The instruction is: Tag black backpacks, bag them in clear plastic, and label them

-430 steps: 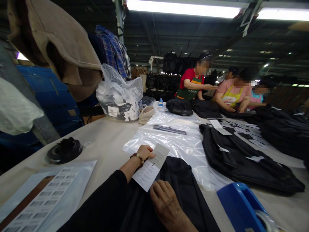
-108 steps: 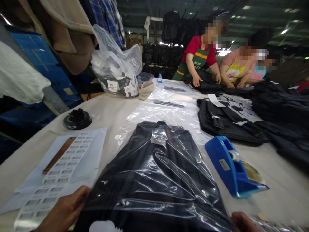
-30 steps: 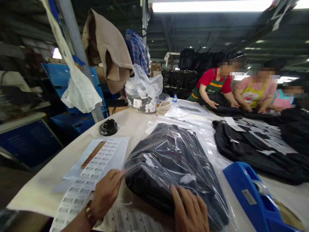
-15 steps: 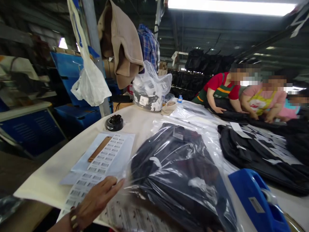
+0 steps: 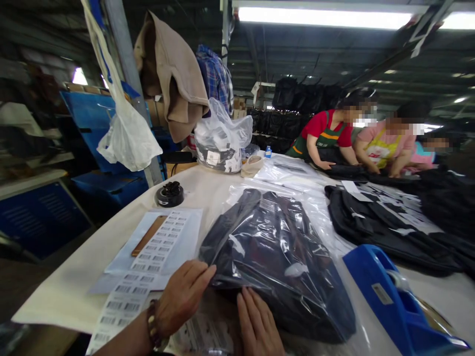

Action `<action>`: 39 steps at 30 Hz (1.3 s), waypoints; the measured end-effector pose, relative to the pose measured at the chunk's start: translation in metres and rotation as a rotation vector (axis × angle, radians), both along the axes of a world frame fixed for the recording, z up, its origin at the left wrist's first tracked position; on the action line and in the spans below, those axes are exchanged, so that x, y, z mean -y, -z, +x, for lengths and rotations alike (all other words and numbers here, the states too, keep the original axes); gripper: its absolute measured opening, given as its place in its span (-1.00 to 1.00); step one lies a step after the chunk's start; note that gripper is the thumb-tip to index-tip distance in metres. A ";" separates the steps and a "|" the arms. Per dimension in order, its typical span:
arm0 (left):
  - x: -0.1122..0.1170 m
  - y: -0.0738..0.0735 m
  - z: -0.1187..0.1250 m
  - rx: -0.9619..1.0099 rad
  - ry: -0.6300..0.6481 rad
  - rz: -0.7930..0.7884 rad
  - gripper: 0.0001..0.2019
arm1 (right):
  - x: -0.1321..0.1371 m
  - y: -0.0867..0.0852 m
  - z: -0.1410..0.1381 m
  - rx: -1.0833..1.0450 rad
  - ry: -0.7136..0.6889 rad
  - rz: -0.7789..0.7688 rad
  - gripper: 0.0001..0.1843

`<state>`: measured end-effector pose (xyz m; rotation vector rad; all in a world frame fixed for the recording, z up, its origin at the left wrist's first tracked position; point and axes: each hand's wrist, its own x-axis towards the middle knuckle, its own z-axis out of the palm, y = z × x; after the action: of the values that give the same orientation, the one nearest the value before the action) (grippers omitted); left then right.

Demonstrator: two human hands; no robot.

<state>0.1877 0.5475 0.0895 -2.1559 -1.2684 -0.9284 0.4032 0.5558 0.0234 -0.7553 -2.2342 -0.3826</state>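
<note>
A black bag inside a clear plastic bag (image 5: pixel 274 247) lies flat in front of me, its open end towards me. At the near left corner of the plastic, my left hand (image 5: pixel 183 291), with a beaded bracelet on its wrist, is closed with the fingertips on the film. My right hand (image 5: pixel 258 319) rests with straight fingers against the bag's near edge; its thumb is hidden. Left of the bag, a long sheet of barcode labels (image 5: pixel 126 301) runs over pale blue papers (image 5: pixel 191 232) and hangs past the table edge. A brown phone-shaped item (image 5: pixel 148 236) lies beside the labels.
A blue tape dispenser (image 5: pixel 393 301) stands at the near right of the table (image 5: pixel 55 287). Black bags (image 5: pixel 386 232) are piled beyond it. A black tape roll (image 5: pixel 169 195) and a plastic-wrapped tub (image 5: pixel 218 153) sit farther back. Co-workers (image 5: pixel 326 138) stand across the table.
My right hand has come into view at the bag's near edge. My left hand has moved right onto the plastic's corner. The view has shifted slightly, and the plastic lies smoother.
</note>
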 end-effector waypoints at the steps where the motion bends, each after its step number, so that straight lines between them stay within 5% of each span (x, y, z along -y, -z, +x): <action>1: -0.001 -0.002 0.002 0.029 0.005 0.009 -0.73 | -0.007 -0.003 -0.016 -0.017 0.038 -0.003 -0.42; 7: 0.004 0.003 -0.003 0.072 0.017 0.005 -0.75 | -0.030 -0.020 -0.064 -0.108 0.012 -0.071 -0.36; 12: 0.001 0.020 -0.015 0.022 0.077 -0.019 -0.74 | -0.027 -0.032 -0.078 -0.178 0.036 -0.103 -0.52; 16: -0.002 0.024 -0.016 0.038 0.085 -0.019 -0.72 | -0.030 -0.035 -0.077 -0.159 0.001 -0.190 -0.41; 24: 0.000 0.005 -0.009 0.029 0.075 0.000 -0.72 | -0.054 -0.007 -0.064 -0.170 -0.003 0.057 -0.56; 31: -0.004 -0.008 -0.005 -0.207 0.263 -0.305 -0.62 | -0.058 -0.003 -0.061 -0.154 -0.051 0.073 -0.64; 35: -0.007 -0.019 -0.007 -0.081 0.307 -0.615 -0.71 | -0.053 -0.009 -0.062 -0.138 -0.043 0.015 -0.60; 39: -0.028 -0.029 -0.004 0.135 0.203 -0.639 -0.50 | -0.056 -0.011 -0.067 -0.066 -0.079 0.016 -0.57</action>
<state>0.1836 0.5754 0.1188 -2.7905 -1.5960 -0.8313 0.3366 0.6122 0.0344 -0.6592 -2.1895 -0.3319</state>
